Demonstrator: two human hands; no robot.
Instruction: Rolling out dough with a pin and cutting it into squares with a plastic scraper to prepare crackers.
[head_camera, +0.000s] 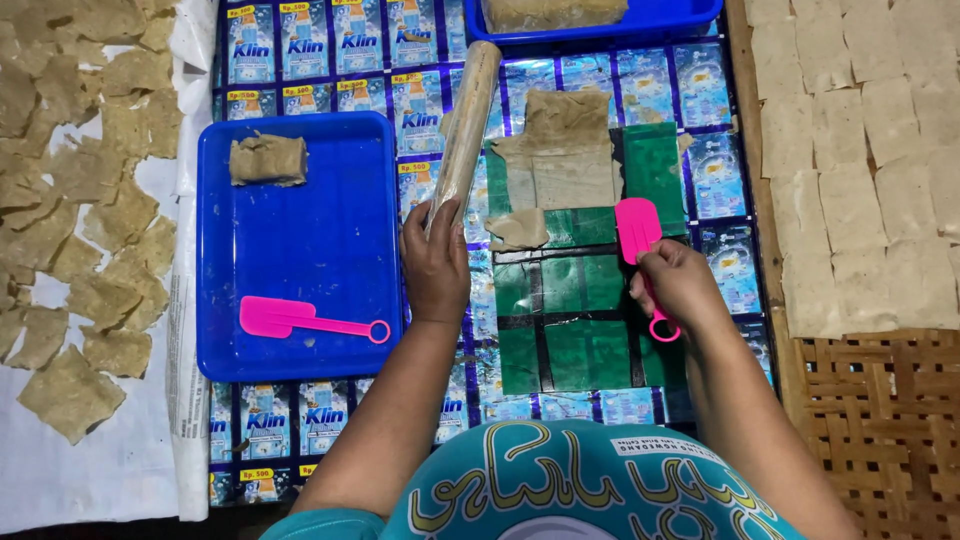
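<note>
A wrapped rolling pin (463, 125) is gripped at its near end by the left hand (436, 262), lifted off the flattened dough sheet (560, 150) on the surface (560, 330). A pink scraper (637, 232) is clasped by the right hand (680, 285), blade angled toward the sheet's edge.

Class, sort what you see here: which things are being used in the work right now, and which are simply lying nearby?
In use:
left hand on rolling pin
right hand holding pink scraper
flattened dough sheet
green work mat

Lying about:
second pink scraper in blue tray
dough lump
cut squares on woven mat
</note>
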